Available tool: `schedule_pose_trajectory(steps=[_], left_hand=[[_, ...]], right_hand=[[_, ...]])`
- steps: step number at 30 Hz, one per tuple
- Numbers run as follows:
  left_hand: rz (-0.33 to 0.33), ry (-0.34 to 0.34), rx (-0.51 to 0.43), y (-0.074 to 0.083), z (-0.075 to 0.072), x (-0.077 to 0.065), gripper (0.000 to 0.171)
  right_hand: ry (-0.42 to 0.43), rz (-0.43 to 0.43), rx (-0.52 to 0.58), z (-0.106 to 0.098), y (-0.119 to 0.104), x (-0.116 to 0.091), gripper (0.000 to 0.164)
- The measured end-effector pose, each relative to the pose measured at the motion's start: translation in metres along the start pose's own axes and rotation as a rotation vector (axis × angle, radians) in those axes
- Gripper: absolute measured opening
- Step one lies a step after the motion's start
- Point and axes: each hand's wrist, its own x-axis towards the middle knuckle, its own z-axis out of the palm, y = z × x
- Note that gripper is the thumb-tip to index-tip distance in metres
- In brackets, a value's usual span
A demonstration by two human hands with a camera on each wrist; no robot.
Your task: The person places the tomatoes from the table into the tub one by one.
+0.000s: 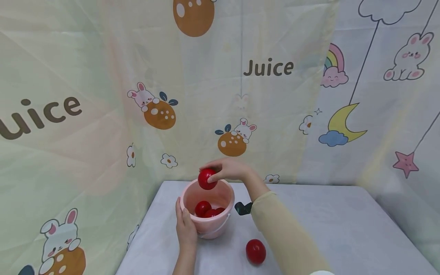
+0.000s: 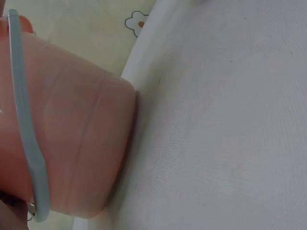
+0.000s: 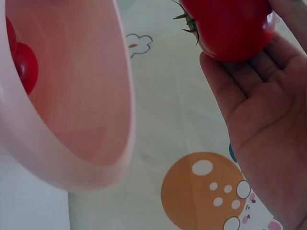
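Observation:
My right hand (image 1: 229,170) grips a red tomato (image 1: 207,179) above the mouth of a pink bucket (image 1: 218,191). In the right wrist view, the held tomato (image 3: 232,28) shows its green stem, with fingers beneath it and the bucket wall (image 3: 91,86) beside it. Several red tomatoes (image 1: 203,209) lie inside at the bottom. My left hand (image 1: 186,231) holds the bucket's left side, thumb near the rim and fingers around the outside. The left wrist view shows the bucket's lower side (image 2: 86,129) standing on the table and its pale handle (image 2: 26,120) hanging down.
Another tomato (image 1: 256,252) lies on the white table (image 1: 337,225), in front and to the right of the bucket. A dark wrist camera (image 1: 243,208) sits at my right sleeve. Printed cloth curtains (image 1: 271,114) rise behind the table and along both sides.

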Motion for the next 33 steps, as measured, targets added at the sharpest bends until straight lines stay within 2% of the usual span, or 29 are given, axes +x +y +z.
schedule_pose_trajectory(steps=[4,9,13,18,22,26,30,33], left_hand=[[-0.003,-0.004,-0.003,0.002,-0.001,-0.001,0.066],[-0.009,-0.007,-0.007,0.003,-0.002,-0.001,0.068],[-0.007,-0.012,-0.009,0.002,-0.003,0.001,0.063],[-0.008,-0.013,-0.013,0.001,-0.004,0.003,0.059],[-0.012,-0.008,-0.012,0.001,-0.004,0.004,0.058],[-0.017,-0.012,-0.012,0.001,-0.003,0.004,0.058],[-0.021,-0.013,-0.008,0.001,-0.002,0.003,0.057],[-0.013,-0.006,-0.002,0.0,-0.001,0.003,0.055]], right_hand=[[-0.026,-0.003,-0.067,0.004,-0.002,0.007,0.054],[-0.07,0.033,-0.17,0.012,-0.007,0.015,0.052],[-0.133,0.056,-0.222,0.021,-0.007,0.024,0.055],[-0.22,0.109,-0.262,0.034,-0.005,0.031,0.052],[-0.253,0.193,-0.217,0.044,-0.002,0.033,0.048],[-0.24,0.276,-0.114,0.05,0.0,0.033,0.05],[-0.229,0.313,-0.038,0.054,0.003,0.032,0.052],[-0.229,0.31,-0.032,0.055,0.005,0.03,0.048]])
